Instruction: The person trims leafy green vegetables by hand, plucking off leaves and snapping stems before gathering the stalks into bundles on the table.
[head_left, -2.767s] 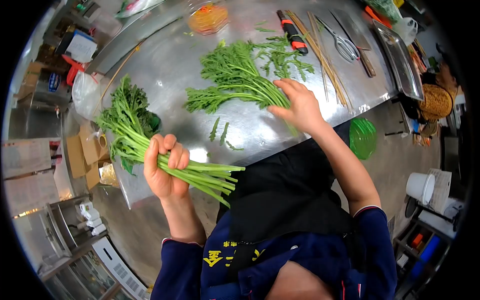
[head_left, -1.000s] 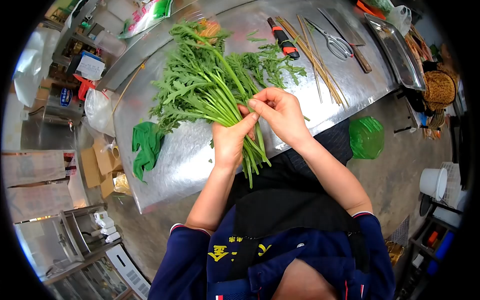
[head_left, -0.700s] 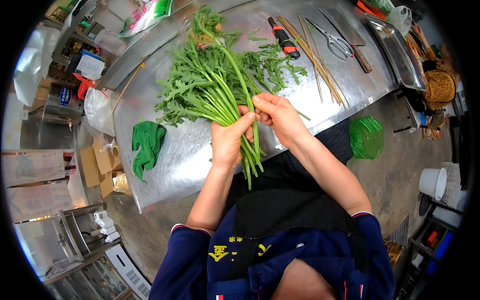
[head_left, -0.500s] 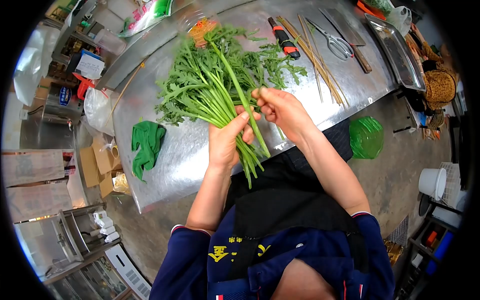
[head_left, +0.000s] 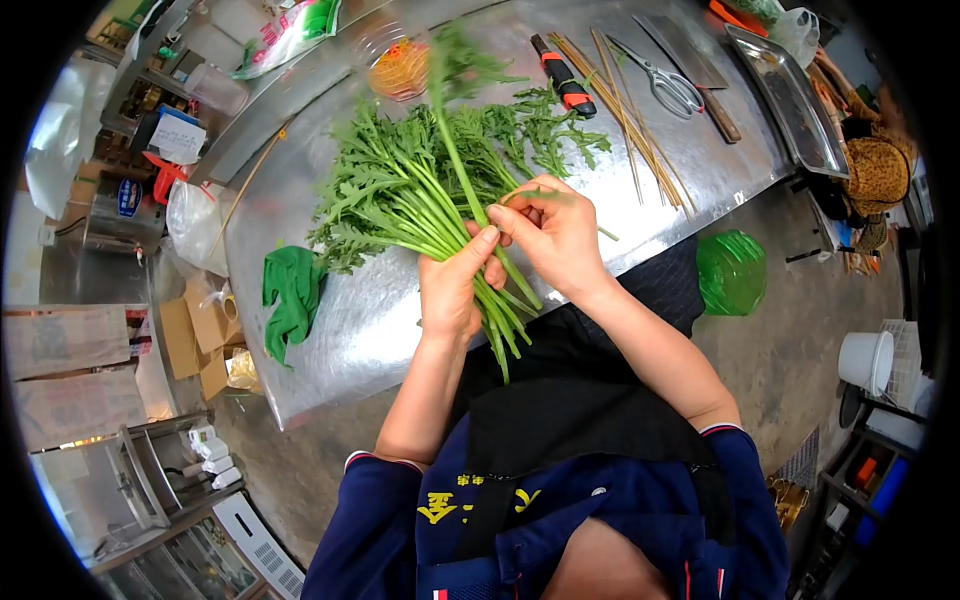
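My left hand point(head_left: 450, 290) is closed around the stems of a bunch of leafy greens with jagged leaves, like chrysanthemum greens point(head_left: 385, 190). The leaves fan out over the metal table, and the cut stem ends stick out below my fist toward me. One thicker stalk point(head_left: 455, 160) stands along the right side of the bunch, its top blurred. Beside my left thumb, my right hand point(head_left: 550, 235) is pinched at this stalk, with a small leaf by its fingers. Exactly what lies between its fingertips is partly hidden. Loose greens point(head_left: 550, 130) lie just beyond.
On the metal table point(head_left: 350, 340) are a green cloth point(head_left: 292, 300), a clear tub of rubber bands point(head_left: 400, 72), a black-and-orange knife point(head_left: 565, 75), thin sticks point(head_left: 625, 115), scissors point(head_left: 670, 88), a cleaver point(head_left: 715, 105) and a metal tray point(head_left: 785, 100). A green basket point(head_left: 732, 273) stands below the edge.
My right hand has moved left and in against the bunch, close to my left thumb. The thick stalk's top has swung up and blurs. My left hand keeps its grip.
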